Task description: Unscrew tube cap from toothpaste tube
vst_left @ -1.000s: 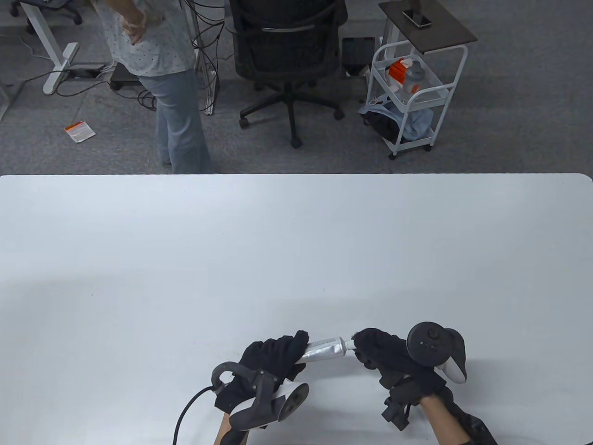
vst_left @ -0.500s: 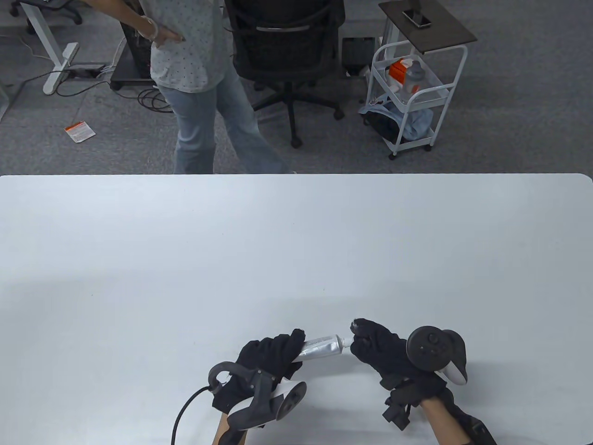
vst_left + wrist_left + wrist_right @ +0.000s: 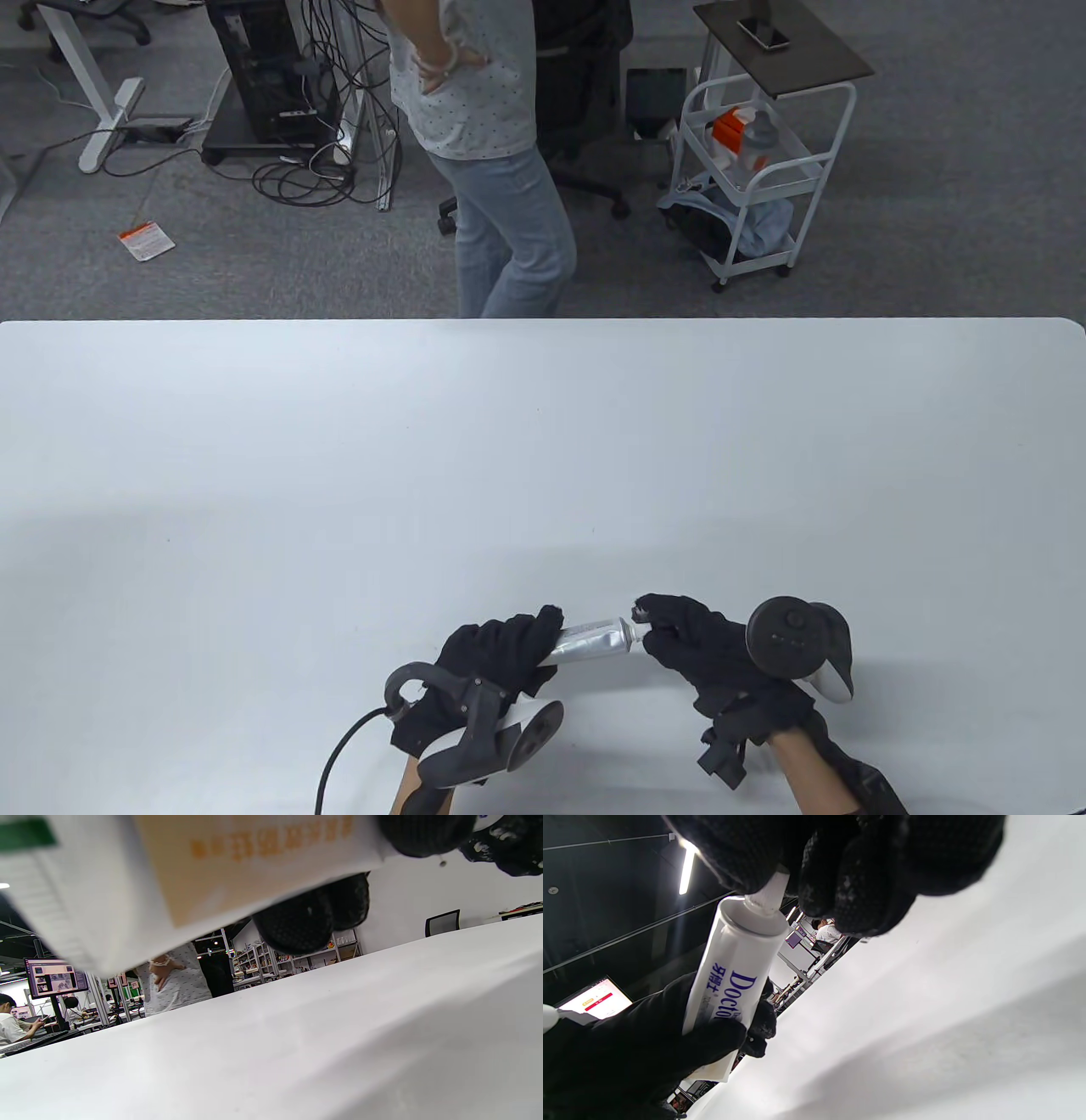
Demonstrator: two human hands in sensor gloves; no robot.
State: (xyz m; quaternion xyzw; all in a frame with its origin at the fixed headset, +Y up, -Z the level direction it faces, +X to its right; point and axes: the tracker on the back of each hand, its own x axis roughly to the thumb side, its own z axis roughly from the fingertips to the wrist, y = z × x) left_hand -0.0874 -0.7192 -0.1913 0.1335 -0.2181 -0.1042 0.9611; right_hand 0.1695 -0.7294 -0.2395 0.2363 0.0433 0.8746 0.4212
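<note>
The white-and-silver toothpaste tube (image 3: 591,640) is held in the air just above the white table (image 3: 543,475), near its 6 o'clock edge. The left hand (image 3: 492,658) wraps tight around the tube's back end. The right hand (image 3: 691,641) pinches the small white cap (image 3: 768,895) at the tube's 3 o'clock end.

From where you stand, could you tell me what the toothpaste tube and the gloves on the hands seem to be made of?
Toothpaste tube: probably glossy plastic or laminate. It looks smooth and white with printed lettering, and silvery from the table view.

Gloves: black knit fabric, matte. A fine textured weave shows on the right hand and the left hand.
</note>
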